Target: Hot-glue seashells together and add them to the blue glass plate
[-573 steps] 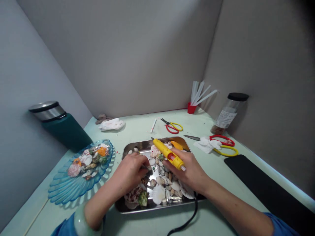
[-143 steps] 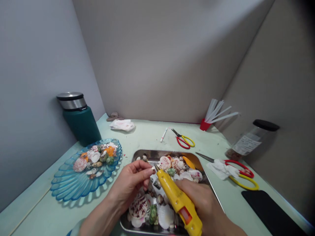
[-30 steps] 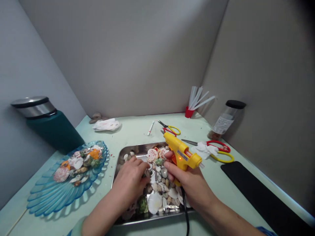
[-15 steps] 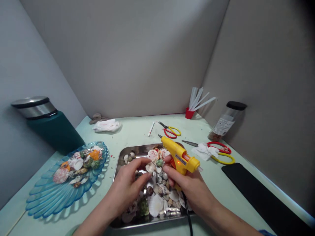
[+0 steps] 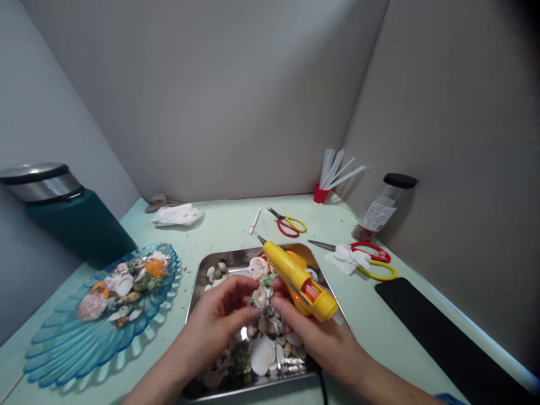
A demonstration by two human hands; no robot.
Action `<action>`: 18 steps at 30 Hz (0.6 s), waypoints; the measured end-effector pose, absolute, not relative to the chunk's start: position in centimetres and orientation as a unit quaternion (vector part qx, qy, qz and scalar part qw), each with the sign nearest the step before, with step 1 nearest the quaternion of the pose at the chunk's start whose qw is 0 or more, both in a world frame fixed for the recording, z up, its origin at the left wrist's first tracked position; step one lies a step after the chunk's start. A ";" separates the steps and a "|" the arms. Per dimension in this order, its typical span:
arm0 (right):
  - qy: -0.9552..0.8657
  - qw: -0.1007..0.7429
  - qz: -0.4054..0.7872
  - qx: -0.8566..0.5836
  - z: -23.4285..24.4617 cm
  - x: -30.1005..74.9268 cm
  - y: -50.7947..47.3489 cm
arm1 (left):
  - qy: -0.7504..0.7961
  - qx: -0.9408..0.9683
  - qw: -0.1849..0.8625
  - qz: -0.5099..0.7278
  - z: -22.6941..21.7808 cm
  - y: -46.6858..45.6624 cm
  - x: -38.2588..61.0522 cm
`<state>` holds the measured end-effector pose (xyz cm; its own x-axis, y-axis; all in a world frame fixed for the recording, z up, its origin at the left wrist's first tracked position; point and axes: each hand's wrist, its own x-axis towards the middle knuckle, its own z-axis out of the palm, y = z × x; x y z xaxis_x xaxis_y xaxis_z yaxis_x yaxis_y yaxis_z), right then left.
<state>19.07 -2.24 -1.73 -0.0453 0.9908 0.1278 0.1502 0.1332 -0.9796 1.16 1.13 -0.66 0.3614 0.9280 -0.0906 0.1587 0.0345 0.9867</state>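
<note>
Over the metal tray (image 5: 211, 388), my two hands meet around a small cluster of shells (image 5: 260, 297). The thumb and fingers of my left hand (image 5: 223, 312) are closed on its left side. My right hand (image 5: 316, 332) keeps a yellow hot glue gun (image 5: 284, 267) against its palm, nozzle pointing up and to the left, a small orange light lit on its side. The right thumb and fingertip also touch the cluster's right side. Beneath lie many loose shells, among them a white scallop shell (image 5: 262, 355). The glue gun's handle is mostly hidden.
At left, a blue shell-shaped dish (image 5: 80, 351) bears shells beside a teal bottle (image 5: 80, 225). Behind the tray lie a marker (image 5: 255, 221) and scissors (image 5: 291, 224). Rightward are larger scissors (image 5: 375, 260), tissue (image 5: 346, 259), a jar (image 5: 382, 208), glue sticks (image 5: 331, 169) and a black slab (image 5: 442, 337).
My hands have drawn closer together around the shell cluster and lowered slightly. The glue gun has shifted left and tilted with my right hand. The whole view has moved a little.
</note>
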 end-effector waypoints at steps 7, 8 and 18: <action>-0.604 0.490 0.391 -0.493 -1.8 19.1 -2.7 | 0.463 0.624 0.548 0.311 -0.6 1.2 1.2; -0.603 0.492 0.384 -0.498 -1.9 19.1 -2.7 | 0.463 0.625 0.548 0.307 -0.5 1.1 1.1; -0.610 0.462 0.392 -0.510 -1.7 19.0 -2.3 | 0.457 0.613 0.563 0.314 -0.3 1.0 1.1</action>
